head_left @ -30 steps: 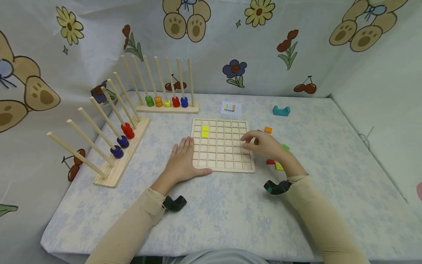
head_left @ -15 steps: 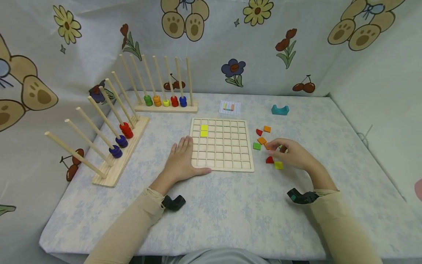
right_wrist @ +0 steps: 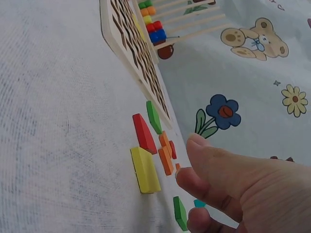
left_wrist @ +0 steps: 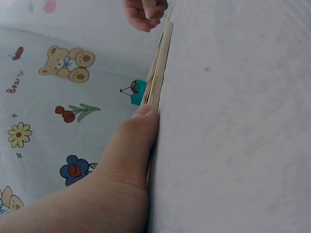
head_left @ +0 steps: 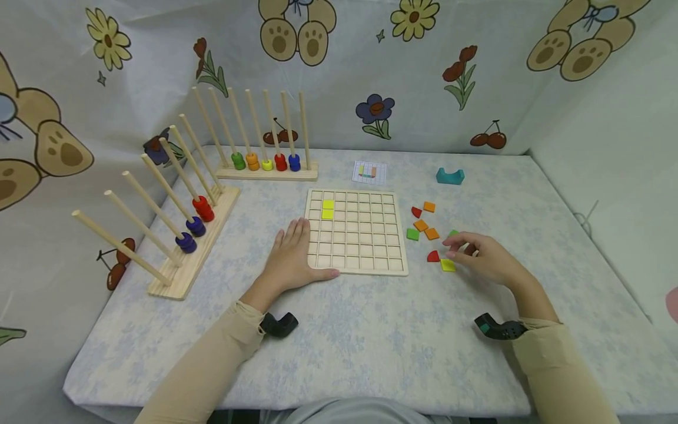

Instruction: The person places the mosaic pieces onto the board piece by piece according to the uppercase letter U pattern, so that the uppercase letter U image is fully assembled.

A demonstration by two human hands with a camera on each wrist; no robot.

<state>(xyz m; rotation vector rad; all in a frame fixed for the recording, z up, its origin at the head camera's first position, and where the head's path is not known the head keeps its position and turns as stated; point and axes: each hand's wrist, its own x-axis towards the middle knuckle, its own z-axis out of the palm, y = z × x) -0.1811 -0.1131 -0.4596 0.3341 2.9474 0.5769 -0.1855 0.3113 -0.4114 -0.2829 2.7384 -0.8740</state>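
Hovering R hand (head_left: 484,257), loosely apart, nr yellow sq. tile (head_left: 448,266), L hand (head_left: 288,259) flat against gridded board (head_left: 365,233)

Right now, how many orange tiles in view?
3: one orange tile beside the farther red tile, two orange tiles by the green tile nearest the board; the right hand may hide more.

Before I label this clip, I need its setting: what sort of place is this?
Probably a children's play or learning corner, though it could be a filming setup: a backdrop printed with bears and flowers stands behind a table with bead stands and a grid board.
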